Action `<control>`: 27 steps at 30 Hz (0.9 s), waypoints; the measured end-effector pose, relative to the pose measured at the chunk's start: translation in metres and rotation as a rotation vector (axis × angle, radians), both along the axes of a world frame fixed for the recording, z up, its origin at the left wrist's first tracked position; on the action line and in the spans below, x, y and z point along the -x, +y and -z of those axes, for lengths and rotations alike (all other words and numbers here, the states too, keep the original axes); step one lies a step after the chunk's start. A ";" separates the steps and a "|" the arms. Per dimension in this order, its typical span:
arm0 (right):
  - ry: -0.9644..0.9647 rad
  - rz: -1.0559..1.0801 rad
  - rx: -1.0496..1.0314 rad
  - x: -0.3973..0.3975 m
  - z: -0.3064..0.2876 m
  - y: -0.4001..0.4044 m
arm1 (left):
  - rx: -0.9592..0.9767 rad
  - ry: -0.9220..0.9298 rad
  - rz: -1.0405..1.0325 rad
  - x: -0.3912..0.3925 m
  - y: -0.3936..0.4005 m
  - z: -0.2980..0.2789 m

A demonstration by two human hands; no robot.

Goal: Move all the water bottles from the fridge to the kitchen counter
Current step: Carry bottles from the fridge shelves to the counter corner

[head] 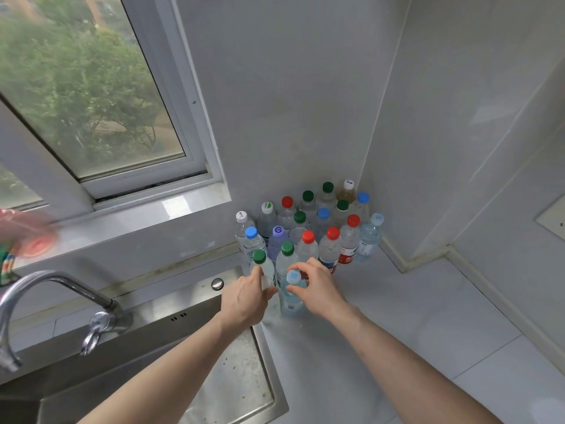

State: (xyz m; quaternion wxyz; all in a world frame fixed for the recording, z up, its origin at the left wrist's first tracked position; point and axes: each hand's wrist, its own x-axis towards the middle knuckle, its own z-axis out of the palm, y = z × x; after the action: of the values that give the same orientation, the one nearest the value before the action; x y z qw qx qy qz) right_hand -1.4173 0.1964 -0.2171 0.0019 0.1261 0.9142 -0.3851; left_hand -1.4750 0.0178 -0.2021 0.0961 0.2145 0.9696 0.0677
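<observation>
Two bare hands reached over a pale worktop [428,316] toward a crowd of capped water bottles [308,228] packed upright into the corner beneath a window [91,96]. The right hand [318,289] gripped a pale-blue-capped bottle [293,293] standing at the front of the group, its fingers [298,289] curled round the neck just under the cap. The left hand [246,296] held a white-capped bottle [267,284] just beside it, thumb and fingers closed round its top, at the worktop's edge by a steel sink [226,371]. Behind them stood bottles with green, red, blue, white and purple caps, touching one another. A chrome tap [49,286] curved over the sink at left.
</observation>
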 end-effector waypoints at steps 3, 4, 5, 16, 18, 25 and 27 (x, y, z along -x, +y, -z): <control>-0.018 0.006 -0.009 0.002 -0.003 -0.001 | -0.040 -0.024 -0.016 -0.004 0.003 0.000; -0.021 0.013 -0.011 0.003 -0.003 -0.001 | -0.042 -0.029 -0.020 -0.004 0.004 0.000; -0.023 0.021 -0.010 0.003 -0.003 0.000 | -0.039 -0.030 -0.029 -0.004 0.004 -0.001; -0.093 0.079 0.025 -0.048 -0.014 0.003 | 0.009 -0.008 -0.011 -0.006 -0.002 -0.005; -0.122 0.065 0.007 -0.065 -0.023 0.005 | 0.011 0.016 0.001 -0.012 -0.006 -0.013; -0.130 0.124 0.050 -0.125 -0.051 -0.007 | -0.142 0.014 0.127 -0.060 -0.037 -0.047; -0.134 0.144 0.054 -0.142 -0.055 -0.012 | -0.208 -0.006 0.175 -0.075 -0.047 -0.052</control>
State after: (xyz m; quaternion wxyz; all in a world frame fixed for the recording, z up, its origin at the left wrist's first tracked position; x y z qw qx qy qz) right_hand -1.2749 0.1840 -0.1624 0.0388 0.2170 0.8899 -0.3994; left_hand -1.3998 -0.0289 -0.1501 0.0819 0.3067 0.9347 0.1600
